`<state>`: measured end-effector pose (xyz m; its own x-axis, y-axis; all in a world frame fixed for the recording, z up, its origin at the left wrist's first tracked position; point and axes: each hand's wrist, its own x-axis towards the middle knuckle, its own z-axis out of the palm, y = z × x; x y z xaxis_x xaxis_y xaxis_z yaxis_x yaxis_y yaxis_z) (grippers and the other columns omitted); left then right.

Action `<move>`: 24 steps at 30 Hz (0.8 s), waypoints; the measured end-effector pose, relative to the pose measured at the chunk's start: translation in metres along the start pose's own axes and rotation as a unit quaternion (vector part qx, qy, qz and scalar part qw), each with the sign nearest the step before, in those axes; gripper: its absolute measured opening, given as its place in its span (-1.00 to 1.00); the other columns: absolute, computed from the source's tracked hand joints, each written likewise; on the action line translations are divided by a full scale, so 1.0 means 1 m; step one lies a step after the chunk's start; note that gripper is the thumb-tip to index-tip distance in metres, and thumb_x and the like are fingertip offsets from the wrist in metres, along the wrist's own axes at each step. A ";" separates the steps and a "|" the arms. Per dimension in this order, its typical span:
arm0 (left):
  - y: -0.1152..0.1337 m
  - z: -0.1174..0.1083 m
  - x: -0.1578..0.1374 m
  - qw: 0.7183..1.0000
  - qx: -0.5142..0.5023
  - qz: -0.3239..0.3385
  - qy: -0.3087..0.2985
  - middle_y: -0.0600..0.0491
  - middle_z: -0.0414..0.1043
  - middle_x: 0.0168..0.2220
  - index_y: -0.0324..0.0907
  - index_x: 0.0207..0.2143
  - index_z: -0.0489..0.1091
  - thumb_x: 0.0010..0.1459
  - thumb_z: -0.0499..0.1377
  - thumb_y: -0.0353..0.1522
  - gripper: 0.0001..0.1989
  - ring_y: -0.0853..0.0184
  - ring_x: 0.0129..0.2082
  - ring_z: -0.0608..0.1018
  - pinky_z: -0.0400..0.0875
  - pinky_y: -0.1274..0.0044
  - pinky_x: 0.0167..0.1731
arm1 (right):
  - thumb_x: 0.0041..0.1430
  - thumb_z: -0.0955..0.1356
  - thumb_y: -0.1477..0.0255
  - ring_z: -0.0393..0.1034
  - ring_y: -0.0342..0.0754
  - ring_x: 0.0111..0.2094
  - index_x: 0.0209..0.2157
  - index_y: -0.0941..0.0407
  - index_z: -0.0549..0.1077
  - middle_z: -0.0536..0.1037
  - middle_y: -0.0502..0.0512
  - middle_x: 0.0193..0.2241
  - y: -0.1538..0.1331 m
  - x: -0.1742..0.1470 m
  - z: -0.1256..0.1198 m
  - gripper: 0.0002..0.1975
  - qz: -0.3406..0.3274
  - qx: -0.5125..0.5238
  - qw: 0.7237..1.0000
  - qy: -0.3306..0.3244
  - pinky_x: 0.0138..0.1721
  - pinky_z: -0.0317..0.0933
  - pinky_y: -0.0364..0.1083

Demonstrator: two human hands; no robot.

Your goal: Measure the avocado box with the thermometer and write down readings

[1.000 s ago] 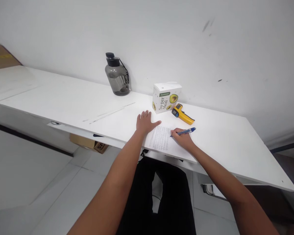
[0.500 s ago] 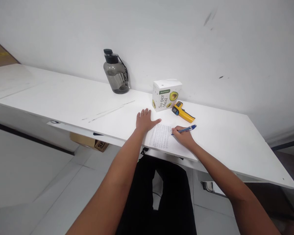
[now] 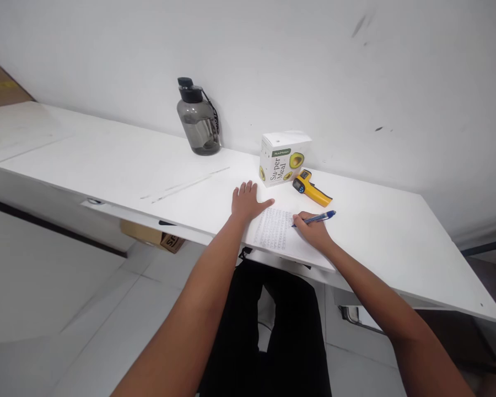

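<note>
A sheet of paper (image 3: 269,230) covered in rows of handwriting lies at the front edge of the white desk. My left hand (image 3: 246,203) rests flat with fingers spread, its thumb along the paper's upper left. Between the fingers of my right hand (image 3: 313,227) is a blue pen (image 3: 320,216), tip down at the right end of the writing. Just beyond the paper stands a white box (image 3: 279,160) with avocado pictures and the words "Su-per Meal". Beside the box lies a yellow and black infrared thermometer (image 3: 313,189), close to my right hand.
A large grey water bottle (image 3: 199,124) with a black lid stands against the wall at the back. The white desk (image 3: 182,176) runs from left to right. Below it on the left is a cardboard box (image 3: 146,234); another brown box (image 3: 2,88) sits at the far left.
The whole view has shifted slightly, so the things on the desk appear a little further right and higher. Both hands keep the same poses, the pen still at the paper's right side.
</note>
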<state>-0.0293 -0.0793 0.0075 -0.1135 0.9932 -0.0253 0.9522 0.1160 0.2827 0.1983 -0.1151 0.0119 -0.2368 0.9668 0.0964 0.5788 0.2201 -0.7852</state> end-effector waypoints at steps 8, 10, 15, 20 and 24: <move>-0.001 0.001 0.001 1.000 -0.001 -0.001 -0.001 -0.04 -0.21 0.52 -0.20 0.46 -0.07 0.17 -0.10 0.26 0.02 0.06 0.52 -0.13 -0.20 0.22 0.46 | 0.16 0.28 0.12 0.35 0.00 -0.40 -0.60 0.04 0.36 0.47 0.04 -0.57 0.005 -0.001 -0.001 -0.63 -0.016 0.013 1.000 -0.007 -0.31 0.22 -0.04; 0.000 0.001 0.000 1.000 -0.003 -0.001 -0.003 -0.05 -0.22 0.52 -0.21 0.46 -0.06 0.17 -0.09 0.25 0.02 0.05 0.52 -0.13 -0.20 0.22 0.46 | 0.15 0.28 0.11 0.35 0.00 -0.40 -0.60 0.04 0.37 0.45 0.03 -0.57 0.005 0.000 -0.002 -0.63 -0.011 0.029 0.999 0.011 -0.30 0.22 -0.03; -0.001 0.001 0.001 1.000 -0.008 -0.001 -0.001 -0.04 -0.21 0.52 -0.18 0.46 -0.05 0.17 -0.09 0.25 0.01 0.05 0.52 -0.13 -0.20 0.21 0.45 | 0.16 0.30 0.04 0.30 -0.02 -0.42 -0.58 0.05 0.40 0.38 -0.01 -0.61 0.004 0.005 -0.006 -0.59 0.019 0.079 0.994 0.078 -0.28 0.23 -0.03; -0.001 0.002 0.001 1.000 -0.009 0.001 0.004 -0.04 -0.20 0.52 -0.18 0.46 -0.04 0.17 -0.08 0.25 0.00 0.05 0.51 -0.12 -0.19 0.21 0.45 | 0.17 0.30 0.00 0.29 -0.03 -0.41 -0.56 0.05 0.41 0.36 -0.02 -0.61 0.003 0.008 -0.008 -0.56 0.024 0.101 0.987 0.125 -0.27 0.23 -0.03; -0.001 0.001 0.001 1.000 -0.011 0.002 0.002 -0.05 -0.20 0.52 -0.21 0.46 -0.04 0.17 -0.08 0.25 0.02 0.07 0.52 -0.12 -0.21 0.20 0.45 | 0.17 0.31 -0.01 0.30 -0.02 -0.40 -0.55 0.05 0.41 0.37 -0.02 -0.60 0.004 0.008 -0.007 -0.56 0.021 0.103 0.987 0.120 -0.26 0.23 -0.02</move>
<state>-0.0301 -0.0788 0.0063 -0.1109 0.9936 -0.0199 0.9461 0.1117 0.3040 0.2047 -0.1056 0.0140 -0.0107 0.9829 0.1840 0.4073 0.1724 -0.8969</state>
